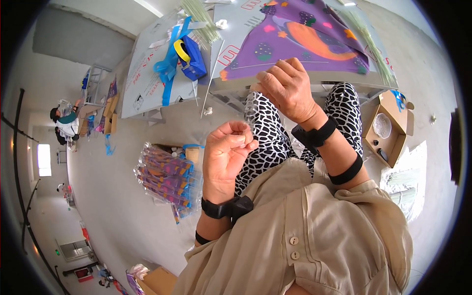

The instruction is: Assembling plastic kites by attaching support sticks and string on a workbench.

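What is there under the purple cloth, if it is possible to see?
The purple cloth lies on the grey table, whose bare surface shows beside it. Anything directly beneath is covered. The right hand also hides part of the cloth's near edge.

The tape dispenser (194,60) sits left of the fabric (275,49).

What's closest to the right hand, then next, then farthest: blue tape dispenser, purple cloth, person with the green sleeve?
From the right hand, in the head view:
1. Purple cloth: just ahead.
2. Blue tape dispenser: off to the left.
3. Person with the green sleeve: way off on the far left.
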Motion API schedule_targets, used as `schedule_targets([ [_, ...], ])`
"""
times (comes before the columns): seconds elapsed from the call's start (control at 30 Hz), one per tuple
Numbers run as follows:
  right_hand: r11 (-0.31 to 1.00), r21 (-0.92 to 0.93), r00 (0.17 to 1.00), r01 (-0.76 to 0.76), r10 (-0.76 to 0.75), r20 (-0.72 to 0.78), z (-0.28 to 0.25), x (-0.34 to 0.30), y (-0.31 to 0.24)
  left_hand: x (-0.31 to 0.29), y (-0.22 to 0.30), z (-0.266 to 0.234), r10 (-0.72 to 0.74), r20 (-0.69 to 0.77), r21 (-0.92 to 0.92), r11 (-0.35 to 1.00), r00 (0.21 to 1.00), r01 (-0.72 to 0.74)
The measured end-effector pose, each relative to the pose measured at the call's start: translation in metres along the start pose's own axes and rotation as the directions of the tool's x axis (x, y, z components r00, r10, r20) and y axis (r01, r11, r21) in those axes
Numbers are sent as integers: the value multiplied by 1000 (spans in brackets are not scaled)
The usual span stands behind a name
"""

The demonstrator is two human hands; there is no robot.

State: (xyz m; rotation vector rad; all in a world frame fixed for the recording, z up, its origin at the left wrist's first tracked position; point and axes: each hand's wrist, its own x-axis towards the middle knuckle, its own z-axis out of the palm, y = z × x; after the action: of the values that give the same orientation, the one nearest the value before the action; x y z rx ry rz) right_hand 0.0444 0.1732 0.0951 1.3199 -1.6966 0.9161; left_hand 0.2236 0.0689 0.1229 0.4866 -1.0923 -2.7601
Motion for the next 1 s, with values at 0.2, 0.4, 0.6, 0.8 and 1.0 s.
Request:
schedule_targets([
  [0.2,994,-15,989,110,-107,104,-19,-8,12,1,31,-9,52,-113,446,895,992,4],
  [0.4,972,58,963,228,-234,135,-23,-24,-2,14,72,-14,-139,-48,627,766,989,138],
  [0.6,988,59,984,140,-146,100,-17,-43,-7,32,94,23,-270,-38,788,584,962,195],
  [0.8,998,67,994,1,-8,105,-20,-51,-12,52,109,55,-374,-37,916,357,927,180],
  [1.0,1000,18,998,10,-11,56,-32,-56,3,71,105,83,-411,-47,959,236,911,157],
])
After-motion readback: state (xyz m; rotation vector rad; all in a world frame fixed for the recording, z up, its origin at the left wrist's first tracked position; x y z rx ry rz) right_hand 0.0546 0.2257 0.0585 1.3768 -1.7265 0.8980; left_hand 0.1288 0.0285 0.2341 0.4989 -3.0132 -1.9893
